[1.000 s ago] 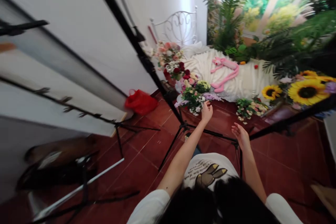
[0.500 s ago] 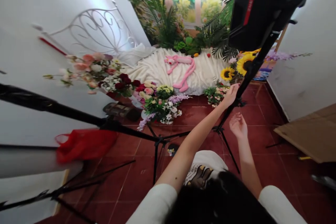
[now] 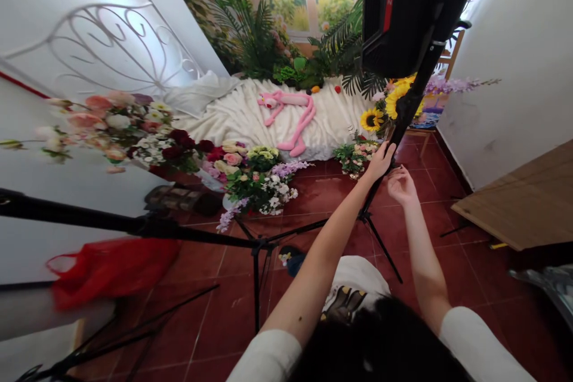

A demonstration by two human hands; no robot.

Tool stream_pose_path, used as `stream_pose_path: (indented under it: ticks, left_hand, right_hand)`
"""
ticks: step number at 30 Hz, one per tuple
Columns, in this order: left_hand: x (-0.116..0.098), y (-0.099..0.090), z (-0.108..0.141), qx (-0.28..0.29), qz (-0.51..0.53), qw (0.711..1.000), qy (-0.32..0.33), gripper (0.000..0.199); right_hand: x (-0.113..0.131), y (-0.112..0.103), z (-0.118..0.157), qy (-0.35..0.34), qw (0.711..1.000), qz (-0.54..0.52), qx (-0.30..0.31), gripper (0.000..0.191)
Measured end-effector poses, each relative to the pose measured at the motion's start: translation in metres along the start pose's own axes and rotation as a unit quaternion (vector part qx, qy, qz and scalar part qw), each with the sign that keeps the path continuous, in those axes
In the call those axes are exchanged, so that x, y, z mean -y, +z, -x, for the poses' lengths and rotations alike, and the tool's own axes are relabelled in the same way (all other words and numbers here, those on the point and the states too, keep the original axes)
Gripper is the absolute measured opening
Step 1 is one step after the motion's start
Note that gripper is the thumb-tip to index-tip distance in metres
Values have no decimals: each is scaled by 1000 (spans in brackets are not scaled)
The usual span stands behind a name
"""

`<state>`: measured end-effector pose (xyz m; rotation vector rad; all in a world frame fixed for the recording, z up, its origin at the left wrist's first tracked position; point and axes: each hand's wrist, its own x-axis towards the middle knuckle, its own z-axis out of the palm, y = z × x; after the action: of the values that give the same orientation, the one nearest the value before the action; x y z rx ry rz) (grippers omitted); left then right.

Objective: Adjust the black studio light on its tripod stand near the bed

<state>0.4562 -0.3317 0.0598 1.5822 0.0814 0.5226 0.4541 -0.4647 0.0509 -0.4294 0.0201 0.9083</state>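
A black light stand [image 3: 405, 108] leans up to the right, carrying a large black studio light [image 3: 385, 18] with a red stripe on top. My left hand [image 3: 381, 161] is closed around the stand's pole below the sunflowers. Just to its right and lower, my right hand [image 3: 401, 186] has curled fingers at the stand's locking knob, which the fingertips largely hide. The stand's spread legs [image 3: 380, 245] rest on the red tiled floor.
A second black stand [image 3: 192, 234] crosses the left side. Flower bunches [image 3: 264, 176] stand before a bed with a cream blanket [image 3: 215, 125] and a pink plush toy [image 3: 290, 101]. A red bag [image 3: 116, 265] hangs left; cardboard [image 3: 519, 203] lies right.
The view has shifted to the right. My left hand now wraps the pole, and my right hand has risen from beside the stand to its knob, its fingers closing.
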Motion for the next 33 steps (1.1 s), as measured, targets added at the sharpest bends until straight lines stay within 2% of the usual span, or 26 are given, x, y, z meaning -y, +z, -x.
stream_pose_path:
  ticks: [4,7,14,18,21,24,26,28,29,31,33]
  left_hand:
    - [1,1,-1,-7,-9,1000,4,39]
    - [1,6,-1,-22,0,1000,-1,38]
    - [2,13,0,-51,-6,999,15,44]
    - [5,13,-1,-63,-10,997,43,49]
    - [4,15,0,-74,-18,996,40,50]
    - [1,19,2,-94,-32,995,32,49]
    - [0,20,3,-105,-38,993,30,47]
    - [-1,21,3,-106,-40,993,25,46]
    - [-1,21,3,-105,-40,993,24,45]
    - [0,20,2,-101,-41,994,27,44]
    - [0,20,3,-99,-42,994,29,43]
  right_hand:
    - [9,-3,0,66,993,-93,-2,11]
    - [12,-5,-1,89,991,-101,0,7]
    - [10,-8,-7,8,1000,11,-28,5]
    - [11,-8,-6,36,999,4,-16,4]
    - [14,-9,-4,56,998,22,5,8]
    - [17,-10,-3,43,997,69,14,10]
    - [17,-10,-3,7,992,124,13,12]
    - [15,-10,-4,-59,967,248,-7,19]
    - [13,-10,-5,-99,936,337,-30,25]
    - [10,-10,-6,-174,850,490,-87,31]
    - [7,-10,-6,-247,754,590,-149,21]
